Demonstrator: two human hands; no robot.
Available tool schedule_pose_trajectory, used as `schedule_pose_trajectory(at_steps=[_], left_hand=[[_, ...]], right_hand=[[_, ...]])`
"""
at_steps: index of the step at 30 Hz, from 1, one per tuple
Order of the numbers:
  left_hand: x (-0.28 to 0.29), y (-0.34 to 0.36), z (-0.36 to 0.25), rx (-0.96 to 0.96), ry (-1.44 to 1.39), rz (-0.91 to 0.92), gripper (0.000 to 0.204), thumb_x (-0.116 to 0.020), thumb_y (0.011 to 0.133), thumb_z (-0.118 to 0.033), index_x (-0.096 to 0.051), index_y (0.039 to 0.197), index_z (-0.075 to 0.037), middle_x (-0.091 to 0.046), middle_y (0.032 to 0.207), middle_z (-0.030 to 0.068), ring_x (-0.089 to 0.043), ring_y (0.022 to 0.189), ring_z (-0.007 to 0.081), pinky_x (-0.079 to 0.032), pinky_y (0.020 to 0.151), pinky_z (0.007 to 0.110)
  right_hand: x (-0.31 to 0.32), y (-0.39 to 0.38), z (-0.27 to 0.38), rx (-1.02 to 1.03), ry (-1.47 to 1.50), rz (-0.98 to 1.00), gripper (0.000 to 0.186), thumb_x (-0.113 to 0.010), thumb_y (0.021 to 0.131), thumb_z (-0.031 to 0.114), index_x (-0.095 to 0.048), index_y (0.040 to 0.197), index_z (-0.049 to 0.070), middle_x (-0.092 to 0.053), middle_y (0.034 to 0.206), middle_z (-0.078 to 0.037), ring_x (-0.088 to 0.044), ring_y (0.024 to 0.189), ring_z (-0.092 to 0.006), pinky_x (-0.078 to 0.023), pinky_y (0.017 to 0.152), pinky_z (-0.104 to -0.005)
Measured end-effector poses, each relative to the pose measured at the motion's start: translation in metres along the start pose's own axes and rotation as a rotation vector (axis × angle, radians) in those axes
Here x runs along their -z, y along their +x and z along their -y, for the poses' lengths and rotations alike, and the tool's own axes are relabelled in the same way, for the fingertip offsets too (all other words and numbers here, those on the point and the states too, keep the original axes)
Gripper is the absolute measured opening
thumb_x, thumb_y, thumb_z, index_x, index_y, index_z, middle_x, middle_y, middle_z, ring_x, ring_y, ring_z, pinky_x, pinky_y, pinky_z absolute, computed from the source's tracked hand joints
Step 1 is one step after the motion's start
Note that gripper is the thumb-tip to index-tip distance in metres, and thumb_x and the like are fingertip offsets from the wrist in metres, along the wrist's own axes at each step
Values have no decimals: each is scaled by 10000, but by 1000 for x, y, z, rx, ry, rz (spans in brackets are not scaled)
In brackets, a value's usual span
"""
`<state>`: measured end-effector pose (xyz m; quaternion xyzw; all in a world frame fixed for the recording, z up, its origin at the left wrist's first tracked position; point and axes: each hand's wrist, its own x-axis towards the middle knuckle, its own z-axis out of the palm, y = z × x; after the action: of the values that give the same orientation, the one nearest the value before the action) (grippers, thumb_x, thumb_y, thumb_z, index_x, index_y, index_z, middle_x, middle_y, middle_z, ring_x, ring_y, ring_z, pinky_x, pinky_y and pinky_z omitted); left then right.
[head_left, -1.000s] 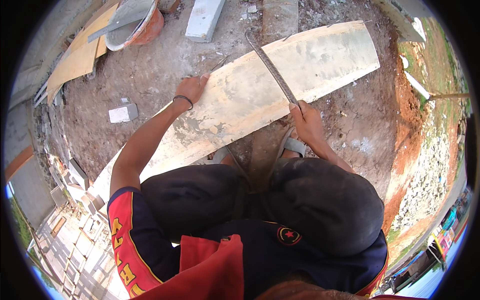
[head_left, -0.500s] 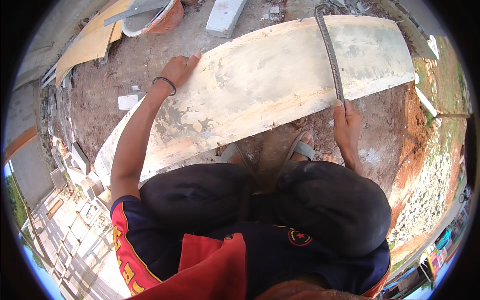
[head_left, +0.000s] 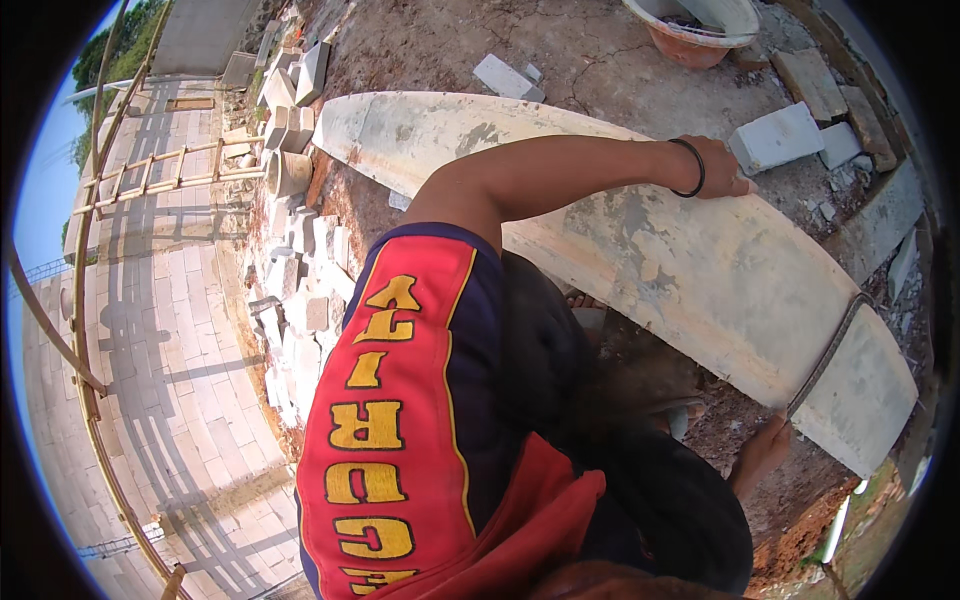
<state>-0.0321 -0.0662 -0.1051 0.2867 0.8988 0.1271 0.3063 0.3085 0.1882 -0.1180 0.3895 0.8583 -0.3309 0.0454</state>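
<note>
A long, pale wooden board [head_left: 650,235], blotched with grey cement, lies slantwise in front of my knees. At its far edge, my left hand [head_left: 715,168] is closed with its fingers curled over the rim. My right hand [head_left: 763,450] grips the near end of a dark ribbed steel bar [head_left: 828,352]. The bar crosses the board near its right end, and its bent tip meets the far edge. My left upper arm and sleeve cover part of the board's near side.
Beyond the board stand a pale block [head_left: 775,140] and an orange-white basin [head_left: 700,40]. A smaller white block [head_left: 508,78] lies on the dirt. Broken blocks [head_left: 300,250] are heaped at left beside paving [head_left: 190,350], with a bamboo ladder [head_left: 165,172] over it.
My view has swung left, bringing in the paving and rubble and shifting the board rightward. Both hands keep their holds, and the bar still lies across the board.
</note>
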Motion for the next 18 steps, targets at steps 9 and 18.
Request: schedule_pose_trajectory(at_steps=[9,18], left_hand=[[17,-5,-31,-38,27,21,592,-378,972,-510,-693,1055,-16,-661,1062,227,-649,1003,358,-511,850,471],[11,-1,-12,-46,126,-97,632,-357,977,-537,-711,974,-14,-675,957,224,-670,907,359,-530,801,459]], right_hand=[[4,8,-5,17,-88,-43,533,-398,999,387,-490,757,-80,-477,625,-204,-455,578,-328,-341,583,-485],[-6,17,-33,-2,-249,83,559,-362,996,418,-510,821,-92,-525,709,-239,-509,657,-398,-371,643,-506]])
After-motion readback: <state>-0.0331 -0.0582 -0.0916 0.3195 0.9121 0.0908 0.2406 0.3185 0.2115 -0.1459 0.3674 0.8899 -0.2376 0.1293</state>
